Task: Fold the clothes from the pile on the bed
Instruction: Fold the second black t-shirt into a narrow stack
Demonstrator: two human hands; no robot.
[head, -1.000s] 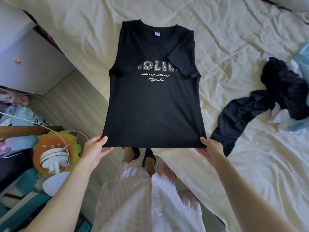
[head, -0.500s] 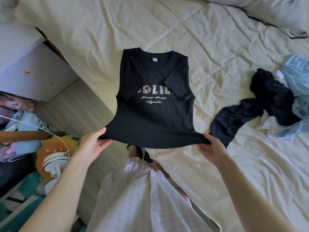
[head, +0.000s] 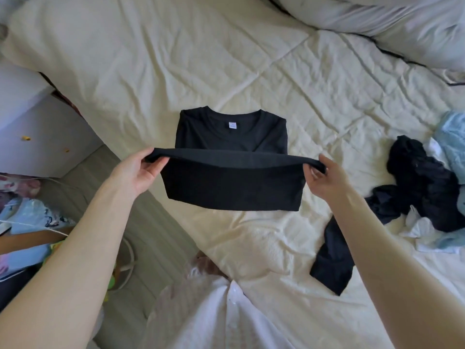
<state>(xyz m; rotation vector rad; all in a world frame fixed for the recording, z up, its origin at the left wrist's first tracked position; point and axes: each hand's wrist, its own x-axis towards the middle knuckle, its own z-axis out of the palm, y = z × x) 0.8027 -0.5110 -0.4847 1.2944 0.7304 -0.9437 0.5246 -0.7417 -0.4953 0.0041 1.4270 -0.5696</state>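
A black T-shirt (head: 232, 187) lies on the cream bed cover (head: 176, 71), sleeves folded in, collar and white label at the far end. Its bottom hem is lifted and stretched over the middle of the shirt, hiding the printed lettering. My left hand (head: 137, 172) pinches the hem's left corner. My right hand (head: 320, 176) pinches the right corner. A pile of dark, white and light blue clothes (head: 425, 187) sits on the bed at the right, with a dark garment (head: 332, 258) trailing toward me.
White pillows (head: 377, 23) lie at the far right of the bed. A white cabinet (head: 37, 127) stands to the left, past a strip of wooden floor (head: 151, 235). Bags, a cable and a small fan crowd the floor at the lower left.
Both hands have carried the shirt's bottom hem up and away from me, doubling the lower half over the upper. The lettering is now covered. The camera has tilted further over the bed.
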